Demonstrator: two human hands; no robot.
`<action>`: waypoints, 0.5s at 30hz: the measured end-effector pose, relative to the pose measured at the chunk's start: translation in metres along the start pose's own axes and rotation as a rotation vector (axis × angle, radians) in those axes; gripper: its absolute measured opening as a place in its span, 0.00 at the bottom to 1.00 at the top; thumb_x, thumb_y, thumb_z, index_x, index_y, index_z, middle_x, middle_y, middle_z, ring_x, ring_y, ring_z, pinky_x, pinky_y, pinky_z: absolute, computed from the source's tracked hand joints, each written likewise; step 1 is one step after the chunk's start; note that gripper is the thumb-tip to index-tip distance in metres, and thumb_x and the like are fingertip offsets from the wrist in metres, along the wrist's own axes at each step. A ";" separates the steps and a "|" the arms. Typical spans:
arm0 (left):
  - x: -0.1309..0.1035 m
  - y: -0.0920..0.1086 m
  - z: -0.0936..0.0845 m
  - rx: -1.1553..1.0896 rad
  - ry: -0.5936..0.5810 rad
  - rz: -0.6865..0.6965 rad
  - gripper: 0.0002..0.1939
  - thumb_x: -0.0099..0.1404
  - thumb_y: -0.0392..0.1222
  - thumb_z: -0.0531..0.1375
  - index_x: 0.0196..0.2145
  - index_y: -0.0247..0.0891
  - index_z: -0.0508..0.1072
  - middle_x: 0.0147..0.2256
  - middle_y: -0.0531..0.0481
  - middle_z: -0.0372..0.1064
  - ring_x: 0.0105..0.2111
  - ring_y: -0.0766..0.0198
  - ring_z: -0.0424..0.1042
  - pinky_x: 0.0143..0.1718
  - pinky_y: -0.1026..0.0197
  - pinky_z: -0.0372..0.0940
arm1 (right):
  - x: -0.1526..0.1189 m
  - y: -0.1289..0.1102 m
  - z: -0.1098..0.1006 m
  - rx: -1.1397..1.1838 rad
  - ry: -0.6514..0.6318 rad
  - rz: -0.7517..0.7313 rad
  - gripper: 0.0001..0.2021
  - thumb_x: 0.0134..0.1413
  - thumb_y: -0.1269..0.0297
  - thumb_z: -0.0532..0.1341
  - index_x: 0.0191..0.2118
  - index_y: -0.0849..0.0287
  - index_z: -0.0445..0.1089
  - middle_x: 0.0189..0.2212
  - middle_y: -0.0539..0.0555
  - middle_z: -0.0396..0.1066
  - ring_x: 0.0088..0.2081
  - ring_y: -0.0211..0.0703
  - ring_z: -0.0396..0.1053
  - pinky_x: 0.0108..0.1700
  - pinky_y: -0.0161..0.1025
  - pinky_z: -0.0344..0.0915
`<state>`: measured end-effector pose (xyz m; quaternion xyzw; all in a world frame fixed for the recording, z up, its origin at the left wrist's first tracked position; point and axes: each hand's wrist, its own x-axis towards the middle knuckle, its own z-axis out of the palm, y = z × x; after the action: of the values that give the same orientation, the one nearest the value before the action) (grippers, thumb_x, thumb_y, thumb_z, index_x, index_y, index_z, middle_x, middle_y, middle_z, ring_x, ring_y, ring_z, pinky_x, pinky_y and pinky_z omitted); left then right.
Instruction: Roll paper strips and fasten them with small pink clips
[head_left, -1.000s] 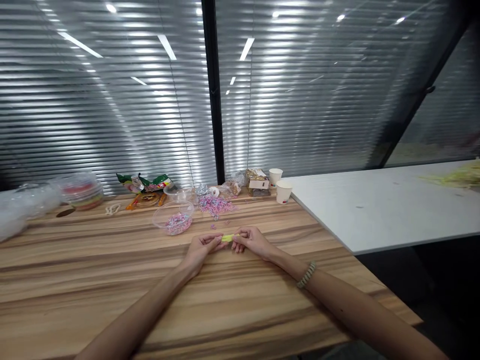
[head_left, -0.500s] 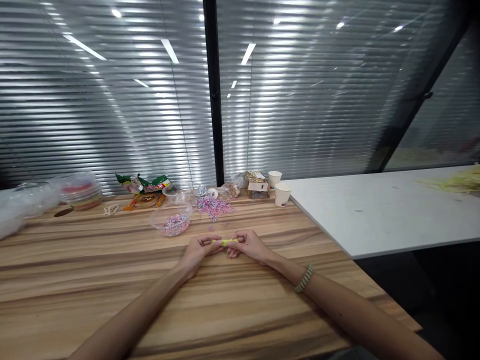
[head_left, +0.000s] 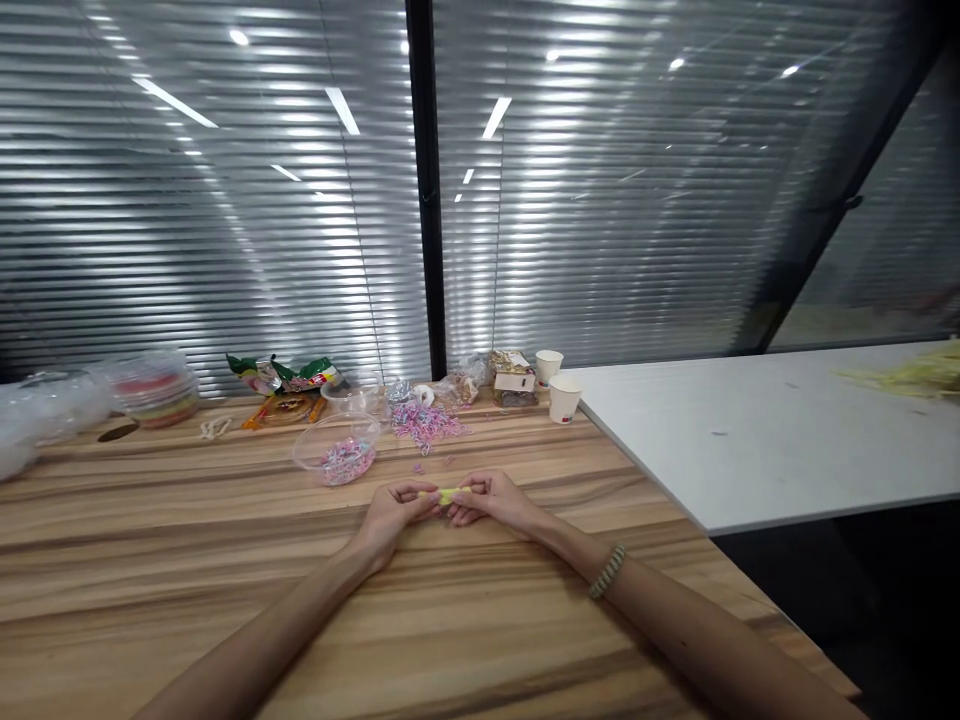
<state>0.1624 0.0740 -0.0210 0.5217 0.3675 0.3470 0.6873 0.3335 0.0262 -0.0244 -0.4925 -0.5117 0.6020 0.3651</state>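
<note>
Left hand [head_left: 391,508] and right hand [head_left: 491,497] pinched a small yellow strip [head_left: 450,494] at mid-frame, detail unclear; clear bowl [head_left: 337,446] above left held pastel bits.

The tabletop [head_left: 187,560] is striped wood with a smooth, faintly satin finish. Beside it a white slab [head_left: 750,430] looks matt. A clear plastic bowl [head_left: 337,447] shines glossy; 2 paper cups [head_left: 564,397] look dull. Snack wrappers [head_left: 289,372] are glossy foil.

Two paper cups [head_left: 556,386] beside snack bags [head_left: 285,372]
</note>
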 end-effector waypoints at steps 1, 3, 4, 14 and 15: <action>0.001 0.000 -0.001 -0.011 -0.005 -0.004 0.19 0.41 0.40 0.66 0.32 0.30 0.68 0.28 0.46 0.70 0.29 0.65 0.71 0.37 0.64 0.65 | -0.001 -0.001 -0.002 0.019 -0.019 0.003 0.34 0.33 0.46 0.54 0.43 0.69 0.56 0.42 0.61 0.62 0.33 0.22 0.67 0.38 0.22 0.65; 0.002 0.000 -0.004 -0.034 -0.023 -0.012 0.19 0.41 0.39 0.66 0.32 0.30 0.68 0.29 0.46 0.70 0.29 0.64 0.71 0.38 0.63 0.65 | -0.002 -0.002 -0.006 0.033 -0.053 0.018 0.33 0.34 0.46 0.54 0.43 0.69 0.56 0.43 0.62 0.61 0.32 0.22 0.67 0.38 0.22 0.65; 0.002 0.000 -0.005 -0.044 -0.041 -0.014 0.18 0.41 0.38 0.66 0.31 0.30 0.68 0.30 0.47 0.70 0.30 0.64 0.71 0.39 0.62 0.65 | -0.002 -0.002 -0.007 0.031 -0.072 0.026 0.33 0.34 0.46 0.54 0.43 0.70 0.55 0.43 0.62 0.61 0.32 0.21 0.67 0.38 0.22 0.65; 0.004 0.003 -0.010 -0.117 -0.197 -0.032 0.15 0.44 0.36 0.65 0.31 0.29 0.70 0.34 0.45 0.69 0.33 0.64 0.70 0.43 0.61 0.63 | 0.004 0.002 -0.016 0.073 -0.170 0.042 0.34 0.35 0.47 0.54 0.46 0.70 0.53 0.45 0.64 0.58 0.32 0.19 0.66 0.38 0.20 0.64; 0.004 0.004 -0.008 -0.111 -0.189 -0.029 0.15 0.45 0.37 0.65 0.32 0.29 0.70 0.35 0.45 0.69 0.33 0.64 0.70 0.44 0.61 0.63 | 0.004 0.001 -0.015 0.091 -0.154 0.035 0.34 0.35 0.47 0.54 0.46 0.70 0.53 0.45 0.64 0.58 0.33 0.19 0.66 0.39 0.21 0.64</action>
<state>0.1565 0.0817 -0.0197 0.5079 0.2888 0.3062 0.7516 0.3473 0.0331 -0.0261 -0.4364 -0.5018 0.6669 0.3361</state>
